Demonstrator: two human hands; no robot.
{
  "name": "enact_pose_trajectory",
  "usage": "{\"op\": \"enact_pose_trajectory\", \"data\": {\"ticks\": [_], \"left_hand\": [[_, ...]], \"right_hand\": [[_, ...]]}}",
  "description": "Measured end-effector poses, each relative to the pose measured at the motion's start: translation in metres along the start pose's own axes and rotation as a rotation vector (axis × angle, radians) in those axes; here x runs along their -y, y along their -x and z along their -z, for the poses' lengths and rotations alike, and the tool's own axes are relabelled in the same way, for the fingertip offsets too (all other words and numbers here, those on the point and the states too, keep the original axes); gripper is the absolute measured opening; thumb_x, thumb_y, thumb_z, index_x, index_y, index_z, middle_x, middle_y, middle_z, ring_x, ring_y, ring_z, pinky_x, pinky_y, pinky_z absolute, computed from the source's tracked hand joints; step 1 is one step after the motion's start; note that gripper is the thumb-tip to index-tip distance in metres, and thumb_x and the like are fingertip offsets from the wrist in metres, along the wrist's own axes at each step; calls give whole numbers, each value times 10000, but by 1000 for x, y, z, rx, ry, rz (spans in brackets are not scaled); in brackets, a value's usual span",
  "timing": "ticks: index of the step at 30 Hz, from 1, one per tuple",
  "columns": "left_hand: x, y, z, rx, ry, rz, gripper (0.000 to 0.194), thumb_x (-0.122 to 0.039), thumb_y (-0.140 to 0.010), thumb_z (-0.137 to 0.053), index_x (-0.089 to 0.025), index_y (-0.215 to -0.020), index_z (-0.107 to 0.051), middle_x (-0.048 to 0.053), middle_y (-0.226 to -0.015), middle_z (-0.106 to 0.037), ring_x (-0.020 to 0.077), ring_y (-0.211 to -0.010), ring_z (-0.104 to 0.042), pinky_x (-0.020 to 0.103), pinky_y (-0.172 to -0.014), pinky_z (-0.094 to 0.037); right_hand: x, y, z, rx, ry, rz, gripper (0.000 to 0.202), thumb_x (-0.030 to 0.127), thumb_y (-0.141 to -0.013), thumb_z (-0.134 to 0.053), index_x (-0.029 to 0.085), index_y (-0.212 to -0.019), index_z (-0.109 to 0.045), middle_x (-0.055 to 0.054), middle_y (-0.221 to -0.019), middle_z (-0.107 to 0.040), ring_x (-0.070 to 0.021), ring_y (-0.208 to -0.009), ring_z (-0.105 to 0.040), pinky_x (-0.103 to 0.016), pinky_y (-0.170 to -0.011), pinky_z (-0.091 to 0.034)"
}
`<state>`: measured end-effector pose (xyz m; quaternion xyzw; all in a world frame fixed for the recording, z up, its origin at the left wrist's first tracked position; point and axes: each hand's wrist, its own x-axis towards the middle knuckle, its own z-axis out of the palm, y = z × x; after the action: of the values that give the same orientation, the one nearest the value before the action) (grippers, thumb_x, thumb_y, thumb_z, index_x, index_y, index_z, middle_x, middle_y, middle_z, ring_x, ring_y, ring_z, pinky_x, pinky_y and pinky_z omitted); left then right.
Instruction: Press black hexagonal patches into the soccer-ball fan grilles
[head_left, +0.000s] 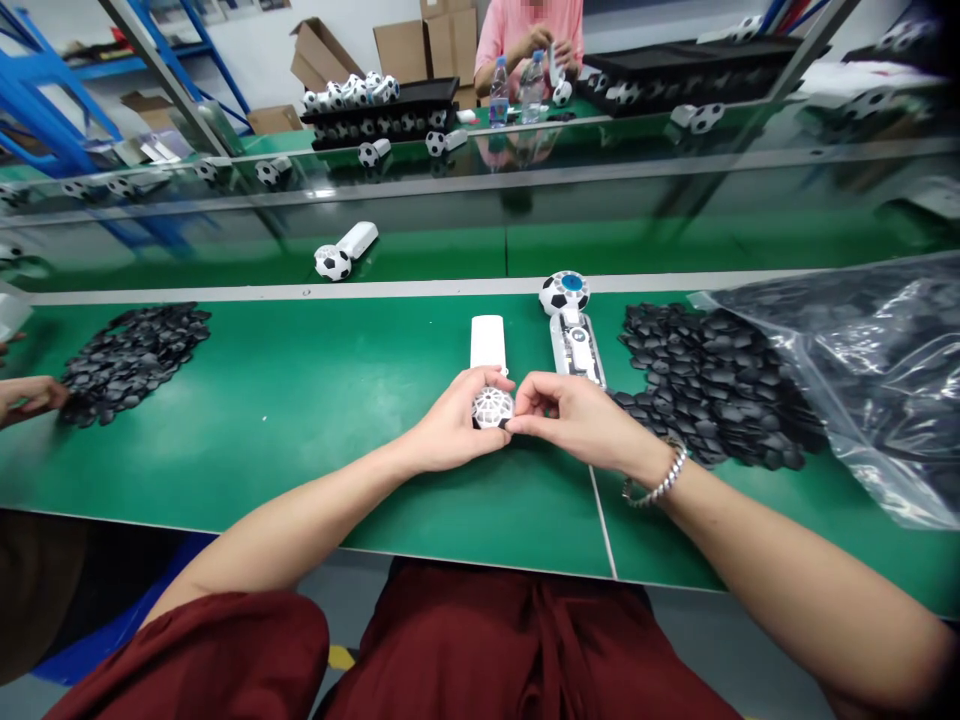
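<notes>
My left hand (457, 420) is closed around the ball-shaped head of a white handheld fan (488, 342), whose handle points away from me. The head has a white web-like grille (492, 404). Against its right side, my right hand (559, 415) pinches with thumb and forefinger at a small black patch (504, 423), mostly hidden by the fingertips. Just beyond my right hand lies a second fan (576, 335), with a black-and-white football head, a blue disc and an opened handle showing its inner parts.
Loose black pieces form a pile (705, 385) on the right, beside a clear plastic bag (885, 370). Another person's hand (34, 398) touches a second pile (135, 360) at left. One fan (345, 250) lies beyond the pale strip. A person in pink (529, 40) works opposite.
</notes>
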<state>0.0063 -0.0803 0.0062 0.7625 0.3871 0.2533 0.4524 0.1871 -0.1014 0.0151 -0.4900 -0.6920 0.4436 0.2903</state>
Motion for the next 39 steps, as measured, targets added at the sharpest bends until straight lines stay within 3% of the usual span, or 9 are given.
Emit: {"op": "enact_pose_trajectory", "data": {"ticks": [5, 9, 11, 14, 18, 20, 26, 30, 39], "left_hand": [[-4, -1, 2, 50, -20, -21, 445, -149, -620, -635, -191, -1038, -486, 94, -1253, -464, 245, -1178, -452, 408, -1022, -326], [-4, 2, 4, 70, -39, 7, 460, -153, -641, -646, -199, -1068, -483, 89, -1267, -443, 238, -1159, -467, 391, -1008, -339], [-2, 3, 4, 56, -48, -5, 457, -247, -667, -684, -201, -1071, -476, 87, -1235, -459, 240, -1156, -461, 388, -1006, -339], [1, 3, 2, 8, -111, -34, 517, -365, -661, -712, -202, -1080, -458, 83, -1170, -471, 239, -1113, -470, 393, -989, -354], [3, 0, 7, -86, -223, 15, 599, -378, -603, -742, -187, -1098, -463, 94, -1161, -405, 264, -1146, -416, 430, -1008, -332], [6, -1, 17, -53, -192, 91, 607, -381, -592, -749, -188, -1097, -472, 93, -1175, -404, 266, -1131, -429, 439, -991, -348], [13, -4, 47, 195, 62, 142, 623, -290, -633, -730, -196, -1179, -447, 71, -1163, -510, 209, -989, -531, 352, -856, -434], [7, -3, 45, 176, -73, 107, 592, -277, -638, -709, -202, -1170, -460, 70, -1202, -485, 225, -1054, -505, 376, -920, -405], [6, -2, 47, 121, -147, 101, 613, -294, -601, -717, -183, -1151, -470, 77, -1171, -524, 234, -1034, -529, 390, -902, -428]], "right_hand": [[1, -3, 17, -31, 78, 81, 177, 328, -719, -642, 176, -684, -559, 19, -628, -568, -108, -579, -503, -235, -546, -410], [-22, -5, 65, -537, 442, -12, 185, 354, -790, -565, 175, -774, -610, -39, -763, -637, -158, -694, -560, -295, -666, -437], [-43, -5, 91, -633, 761, -189, 200, 336, -788, -570, 167, -863, -647, -93, -884, -645, -228, -840, -565, -348, -730, -426], [-69, -4, 115, -592, 1026, -418, 276, 347, -783, -573, 185, -988, -663, -130, -990, -631, -296, -947, -537, -372, -718, -415], [-79, -4, 121, -501, 1029, -514, 225, 301, -791, -558, 244, -978, -670, -72, -930, -660, -240, -838, -578, -319, -641, -405], [-76, -5, 120, -493, 1029, -554, 193, 299, -788, -560, 247, -932, -676, -69, -915, -665, -239, -812, -584, -311, -607, -393], [-78, -12, 116, -510, 1087, -412, 181, 331, -797, -554, 208, -876, -660, -83, -957, -661, -256, -881, -577, -305, -617, -392], [-78, -16, 114, -527, 1085, -418, 153, 286, -800, -536, 187, -802, -654, -90, -889, -673, -236, -800, -597, -301, -601, -386], [-72, -8, 118, -450, 1043, -540, 236, 272, -782, -543, 201, -967, -671, -118, -931, -672, -255, -807, -609, -324, -612, -416]]}}
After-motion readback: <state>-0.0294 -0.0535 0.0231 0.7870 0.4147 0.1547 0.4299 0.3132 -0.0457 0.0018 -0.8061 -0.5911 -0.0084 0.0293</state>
